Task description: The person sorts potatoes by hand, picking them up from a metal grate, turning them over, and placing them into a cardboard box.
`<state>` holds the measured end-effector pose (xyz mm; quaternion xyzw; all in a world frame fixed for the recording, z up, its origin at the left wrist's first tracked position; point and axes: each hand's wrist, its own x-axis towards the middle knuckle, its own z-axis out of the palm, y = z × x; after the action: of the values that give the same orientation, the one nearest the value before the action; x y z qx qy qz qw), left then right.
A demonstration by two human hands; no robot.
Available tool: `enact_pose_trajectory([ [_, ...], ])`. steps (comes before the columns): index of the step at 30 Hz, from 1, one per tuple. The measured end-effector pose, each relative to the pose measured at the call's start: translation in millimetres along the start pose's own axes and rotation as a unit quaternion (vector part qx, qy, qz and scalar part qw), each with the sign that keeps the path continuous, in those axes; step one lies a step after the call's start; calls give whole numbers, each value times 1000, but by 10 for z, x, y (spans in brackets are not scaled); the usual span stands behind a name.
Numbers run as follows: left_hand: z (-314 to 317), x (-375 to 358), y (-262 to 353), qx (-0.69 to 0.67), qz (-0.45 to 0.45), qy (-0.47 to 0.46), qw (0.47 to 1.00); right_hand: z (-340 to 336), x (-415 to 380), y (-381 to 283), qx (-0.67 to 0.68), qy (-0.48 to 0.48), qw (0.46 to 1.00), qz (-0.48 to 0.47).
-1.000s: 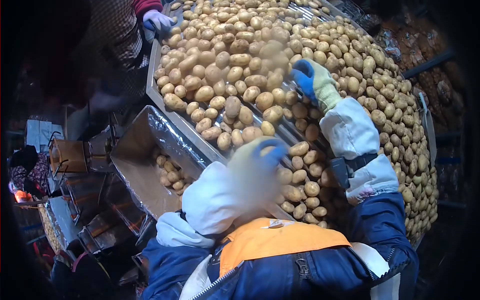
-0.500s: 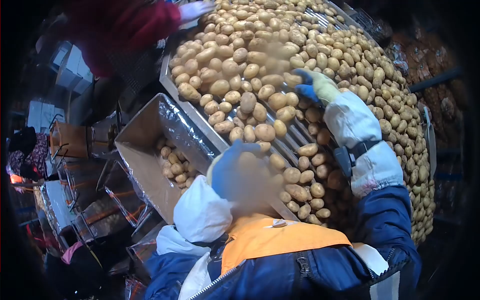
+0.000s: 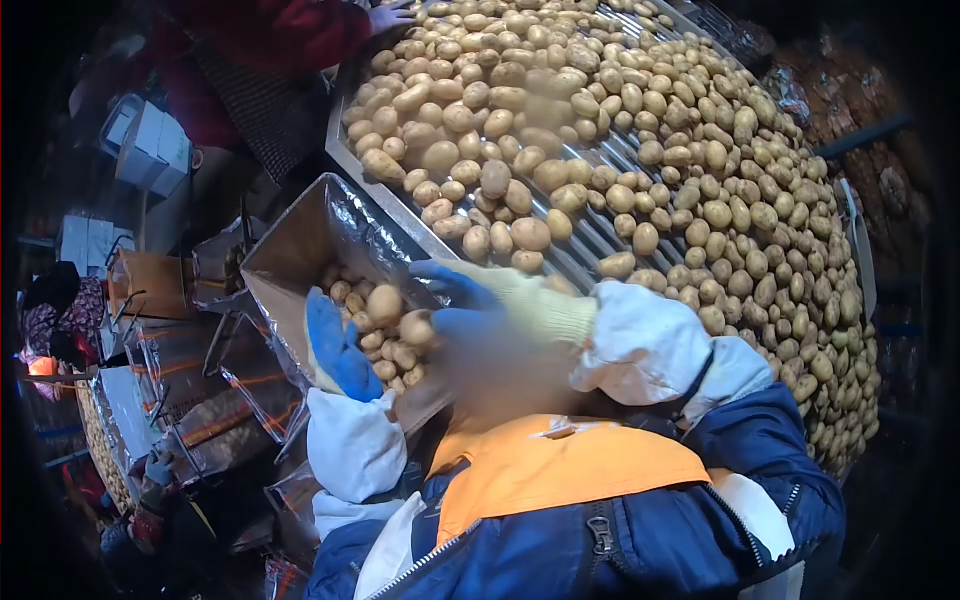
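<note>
Potatoes (image 3: 385, 305) show between the hands (image 3: 343, 350) (image 3: 480, 300), both with fingers unclenched, at the shiny-lined carton (image 3: 285, 262).

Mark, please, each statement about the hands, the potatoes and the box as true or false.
1. Blue shows on the gloves of the left hand and the right hand. True.
2. The box is empty. False: potatoes lie inside the cardboard box.
3. Rollers show between potatoes on the table. True.
4. The right hand is at the table's far right edge. False: it is near the cardboard box.
5. A co-worker's hand shows at the picture's top. True.
</note>
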<state>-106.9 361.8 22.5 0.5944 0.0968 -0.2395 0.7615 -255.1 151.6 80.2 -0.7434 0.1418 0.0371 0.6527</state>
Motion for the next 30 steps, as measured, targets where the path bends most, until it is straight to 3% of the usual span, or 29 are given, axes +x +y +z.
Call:
enact_pose_trajectory([
  [1,-166,130,-163,123,158,-55,978,-117,-135,-158,-68,13,997,16],
  [2,-27,19,-95,123,158,-59,978,-296,-335,-244,-135,26,990,31],
  [4,487,-343,40,158,56,-88,982,-573,-781,20,-250,143,956,-61],
  [5,586,-435,-25,284,172,-185,925,-713,-1087,-95,-353,160,920,-47],
  [6,679,-514,-85,399,282,-272,829,-810,-1406,19,-433,176,884,27],
  [7,745,-434,-367,428,368,-364,741,-847,-1712,-9,-484,189,854,14],
  [8,831,-355,-656,446,445,-448,635,-811,-2052,81,-540,186,817,81],
  [10,1288,-786,-450,495,330,-636,492,-657,-2462,233,-527,166,824,129],
  [12,1243,-976,-801,474,415,-641,439,-449,-2550,298,-549,69,800,232],
  [13,1315,-1007,-831,482,433,-642,410,-371,-2508,436,-545,71,801,236],
  [15,1427,-990,-826,497,436,-625,414,-240,-2325,734,-583,151,777,181],
  [16,1471,-974,-827,513,439,-607,419,-293,-2176,670,-528,162,825,123],
  [18,1531,-808,-898,516,489,-562,422,-259,-1873,740,-547,159,815,105],
  [21,1670,-416,-758,535,431,-565,458,-341,-1269,898,-538,236,809,23],
  [23,1812,-169,-611,605,436,-506,435,-490,-881,765,-538,253,804,-6],
  [24,1917,-52,-561,637,439,-473,421,-594,-626,689,-533,213,817,54],
  [26,2096,253,-712,642,431,-418,476,-858,-192,1144,-633,274,724,-5],
  [27,2142,353,-717,639,428,-405,495,-954,-141,1090,-605,265,751,-9],
  [28,2171,478,-767,638,478,-373,475,-1038,-134,996,-579,255,774,-13],
  [30,2239,540,-896,668,438,-351,489,-1050,-284,881,-580,239,779,-15],
])
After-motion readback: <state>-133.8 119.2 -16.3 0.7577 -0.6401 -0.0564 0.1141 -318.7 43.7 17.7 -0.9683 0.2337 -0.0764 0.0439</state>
